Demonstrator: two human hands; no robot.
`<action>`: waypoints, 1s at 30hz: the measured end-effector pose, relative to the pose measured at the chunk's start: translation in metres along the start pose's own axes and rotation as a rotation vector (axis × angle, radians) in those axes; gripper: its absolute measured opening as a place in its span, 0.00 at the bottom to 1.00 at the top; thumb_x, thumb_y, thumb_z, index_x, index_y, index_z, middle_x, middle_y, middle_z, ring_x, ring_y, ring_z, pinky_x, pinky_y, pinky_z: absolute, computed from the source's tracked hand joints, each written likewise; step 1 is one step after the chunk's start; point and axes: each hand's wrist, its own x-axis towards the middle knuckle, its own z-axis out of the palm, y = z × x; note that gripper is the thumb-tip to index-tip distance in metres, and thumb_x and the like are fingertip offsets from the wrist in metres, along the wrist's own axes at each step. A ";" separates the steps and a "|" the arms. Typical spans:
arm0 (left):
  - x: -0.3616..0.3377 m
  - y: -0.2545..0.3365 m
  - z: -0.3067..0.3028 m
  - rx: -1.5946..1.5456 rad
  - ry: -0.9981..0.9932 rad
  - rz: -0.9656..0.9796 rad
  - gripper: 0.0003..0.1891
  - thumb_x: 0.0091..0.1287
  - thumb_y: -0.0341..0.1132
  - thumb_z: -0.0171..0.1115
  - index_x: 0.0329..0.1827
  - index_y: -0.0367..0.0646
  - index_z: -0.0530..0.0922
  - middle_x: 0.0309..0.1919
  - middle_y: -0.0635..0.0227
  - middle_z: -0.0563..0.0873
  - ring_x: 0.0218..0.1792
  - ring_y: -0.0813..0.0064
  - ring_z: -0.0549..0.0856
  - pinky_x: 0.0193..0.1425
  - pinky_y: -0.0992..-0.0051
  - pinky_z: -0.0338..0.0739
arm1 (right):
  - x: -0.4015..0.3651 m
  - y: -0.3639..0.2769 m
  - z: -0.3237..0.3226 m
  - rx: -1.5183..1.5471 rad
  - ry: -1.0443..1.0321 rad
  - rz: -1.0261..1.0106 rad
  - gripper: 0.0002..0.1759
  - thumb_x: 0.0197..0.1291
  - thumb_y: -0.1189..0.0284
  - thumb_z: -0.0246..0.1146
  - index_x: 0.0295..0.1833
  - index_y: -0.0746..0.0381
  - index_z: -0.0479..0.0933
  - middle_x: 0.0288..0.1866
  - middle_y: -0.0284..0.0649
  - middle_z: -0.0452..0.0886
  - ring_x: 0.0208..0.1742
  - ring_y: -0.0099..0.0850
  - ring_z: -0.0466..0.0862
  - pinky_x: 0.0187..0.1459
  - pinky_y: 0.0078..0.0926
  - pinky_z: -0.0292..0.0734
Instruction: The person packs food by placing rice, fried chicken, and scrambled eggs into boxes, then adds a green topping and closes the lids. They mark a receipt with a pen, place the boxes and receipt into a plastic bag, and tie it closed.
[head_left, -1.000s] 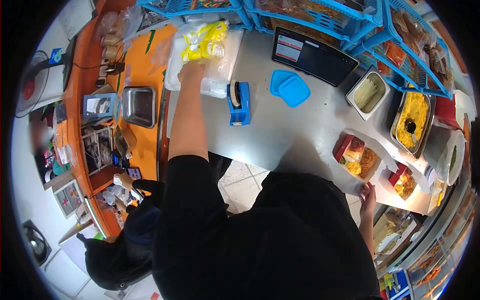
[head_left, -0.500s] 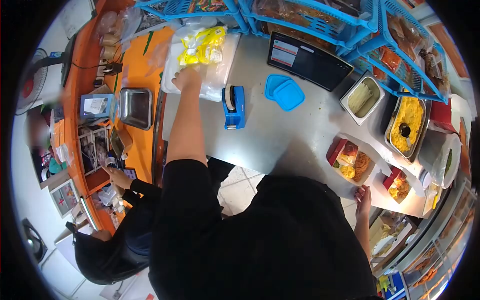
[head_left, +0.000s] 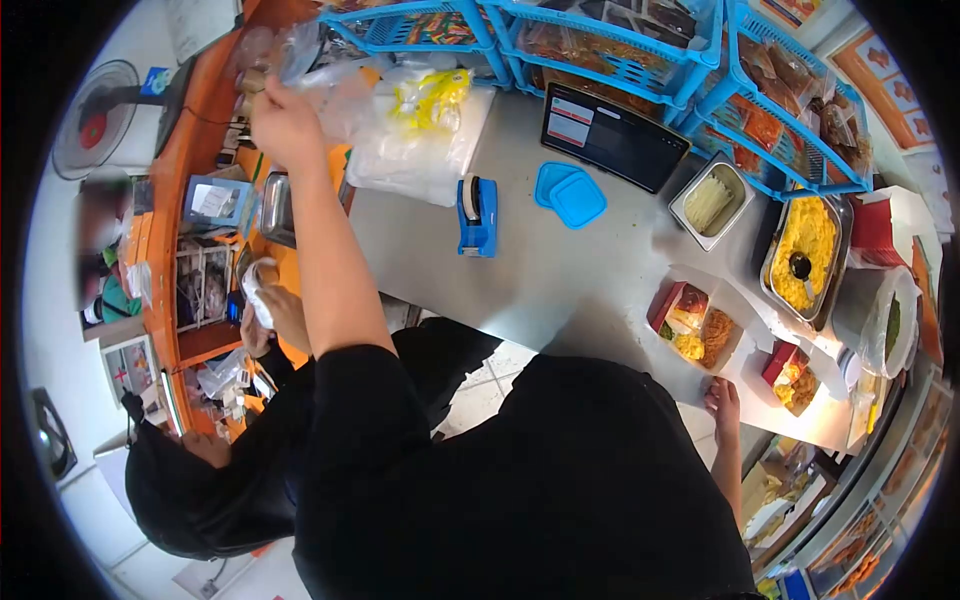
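Head view: step looks like a reach. Left hand is stretched over the orange table, toward its far end, fingertips just beside a brown cylinder, clear plastic close by. Can't tell contact, finger spread or whether it grips anything. Grasping there calls for fingers around the cylinder, clear of the plastic. Right hand sits low at the metal table's near edge, fingers loosely curled, beside an open food box; grip unclear.

left hand: held out at arm's length; right hand: low, fingers curled
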 end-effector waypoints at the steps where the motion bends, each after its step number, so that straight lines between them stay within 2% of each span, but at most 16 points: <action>1: -0.003 0.019 -0.027 -0.193 0.053 -0.049 0.22 0.77 0.48 0.56 0.42 0.31 0.80 0.32 0.42 0.87 0.35 0.48 0.86 0.47 0.55 0.78 | -0.003 -0.010 0.000 -0.235 0.009 -0.012 0.21 0.77 0.55 0.57 0.63 0.57 0.78 0.42 0.30 0.81 0.38 0.21 0.79 0.41 0.21 0.73; 2: -0.014 0.038 -0.049 -0.332 0.154 -0.054 0.23 0.78 0.48 0.55 0.42 0.31 0.79 0.33 0.46 0.86 0.35 0.54 0.85 0.46 0.58 0.78 | -0.014 -0.033 0.004 -0.235 0.003 -0.022 0.21 0.77 0.55 0.57 0.63 0.57 0.78 0.42 0.30 0.81 0.38 0.21 0.79 0.41 0.21 0.73; 4: -0.051 0.089 -0.095 -0.679 0.234 -0.094 0.20 0.79 0.46 0.54 0.41 0.33 0.74 0.39 0.53 0.83 0.40 0.63 0.82 0.48 0.64 0.77 | -0.039 -0.094 0.015 -0.768 -0.417 -0.072 0.21 0.77 0.57 0.57 0.63 0.61 0.79 0.44 0.34 0.84 0.42 0.24 0.82 0.46 0.25 0.77; 6: -0.107 0.131 -0.114 -0.964 0.153 0.035 0.11 0.80 0.40 0.54 0.45 0.40 0.69 0.46 0.62 0.79 0.45 0.70 0.81 0.52 0.69 0.78 | -0.071 -0.147 0.044 -0.451 -0.570 -0.160 0.23 0.77 0.58 0.57 0.62 0.66 0.79 0.46 0.36 0.85 0.48 0.25 0.82 0.55 0.26 0.76; 7: -0.143 0.161 -0.115 -1.367 0.031 0.086 0.07 0.80 0.35 0.54 0.45 0.42 0.69 0.45 0.62 0.79 0.45 0.73 0.80 0.52 0.70 0.78 | -0.080 -0.166 0.055 -0.317 -0.603 -0.220 0.24 0.77 0.57 0.57 0.62 0.67 0.79 0.47 0.37 0.85 0.50 0.26 0.83 0.58 0.26 0.75; 8: -0.188 0.190 -0.137 -1.215 -0.222 -0.014 0.04 0.78 0.30 0.55 0.45 0.44 0.69 0.42 0.64 0.80 0.44 0.72 0.81 0.52 0.71 0.78 | -0.069 -0.164 0.059 -0.166 -0.511 -0.269 0.27 0.77 0.55 0.56 0.67 0.66 0.75 0.52 0.41 0.85 0.58 0.30 0.83 0.65 0.29 0.73; 9: -0.228 0.210 -0.140 -1.361 -0.506 -0.059 0.05 0.75 0.23 0.56 0.44 0.44 0.72 0.42 0.66 0.81 0.46 0.73 0.82 0.53 0.72 0.78 | -0.079 -0.187 0.073 0.160 -0.672 -0.331 0.36 0.77 0.47 0.54 0.75 0.65 0.66 0.64 0.46 0.80 0.68 0.37 0.78 0.70 0.36 0.71; 12: -0.313 0.258 -0.188 -1.102 -1.114 0.284 0.06 0.72 0.31 0.61 0.48 0.41 0.75 0.35 0.52 0.83 0.41 0.47 0.83 0.46 0.58 0.77 | -0.091 -0.241 0.104 0.725 -0.954 -0.341 0.46 0.73 0.35 0.45 0.79 0.63 0.58 0.75 0.51 0.68 0.76 0.42 0.69 0.75 0.46 0.65; 15: -0.373 0.267 -0.209 -1.073 -1.066 0.450 0.10 0.71 0.33 0.60 0.53 0.43 0.75 0.35 0.52 0.85 0.41 0.43 0.84 0.43 0.50 0.76 | -0.063 -0.241 0.096 0.735 -0.930 -0.243 0.39 0.76 0.44 0.52 0.77 0.64 0.61 0.67 0.52 0.76 0.68 0.41 0.78 0.69 0.43 0.73; 17: -0.381 0.265 -0.226 -0.886 -1.228 0.358 0.15 0.72 0.35 0.61 0.59 0.46 0.72 0.35 0.49 0.85 0.38 0.42 0.85 0.39 0.47 0.76 | -0.052 -0.230 0.089 0.318 -0.652 -0.345 0.29 0.75 0.59 0.59 0.72 0.66 0.68 0.56 0.49 0.82 0.56 0.38 0.85 0.59 0.37 0.81; 20: -0.383 0.262 -0.253 -0.511 -1.412 0.189 0.20 0.71 0.36 0.62 0.63 0.48 0.69 0.34 0.46 0.85 0.36 0.40 0.86 0.36 0.46 0.75 | -0.079 -0.212 0.081 0.395 -0.474 -0.527 0.19 0.72 0.72 0.59 0.64 0.68 0.75 0.48 0.45 0.84 0.48 0.32 0.87 0.51 0.32 0.84; 21: -0.376 0.266 -0.261 -0.454 -1.529 0.067 0.26 0.67 0.35 0.66 0.67 0.47 0.67 0.40 0.42 0.85 0.45 0.42 0.86 0.47 0.47 0.78 | -0.091 -0.206 0.076 0.363 -0.486 -0.524 0.17 0.69 0.77 0.58 0.61 0.67 0.78 0.49 0.43 0.84 0.48 0.30 0.85 0.51 0.30 0.82; 22: -0.383 0.265 -0.265 -0.453 -1.530 0.055 0.26 0.67 0.35 0.66 0.67 0.47 0.67 0.40 0.42 0.85 0.45 0.42 0.86 0.47 0.47 0.78 | -0.101 -0.200 0.068 0.355 -0.490 -0.518 0.17 0.69 0.77 0.58 0.61 0.67 0.78 0.49 0.43 0.84 0.48 0.30 0.85 0.51 0.30 0.82; 24: -0.406 0.262 -0.270 -0.541 -0.781 0.520 0.34 0.61 0.32 0.69 0.71 0.44 0.65 0.50 0.42 0.83 0.55 0.46 0.83 0.63 0.49 0.73 | -0.117 -0.185 0.050 -0.231 -0.512 -1.014 0.18 0.64 0.81 0.58 0.59 0.68 0.79 0.48 0.40 0.84 0.45 0.29 0.85 0.48 0.25 0.80; 26: -0.423 0.261 -0.272 -0.643 -0.811 0.544 0.35 0.57 0.29 0.70 0.70 0.40 0.67 0.56 0.47 0.81 0.60 0.50 0.80 0.73 0.51 0.64 | -0.126 -0.160 0.035 -0.225 -0.525 -1.010 0.20 0.58 0.84 0.60 0.57 0.68 0.79 0.46 0.42 0.85 0.44 0.31 0.86 0.46 0.24 0.79; 30: -0.453 0.259 -0.280 -0.947 -1.051 0.341 0.17 0.61 0.24 0.64 0.54 0.41 0.79 0.47 0.56 0.86 0.53 0.50 0.83 0.60 0.53 0.75 | -0.152 -0.178 -0.008 -0.645 -0.681 -0.957 0.23 0.50 0.86 0.64 0.55 0.65 0.80 0.37 0.47 0.84 0.37 0.33 0.85 0.42 0.27 0.78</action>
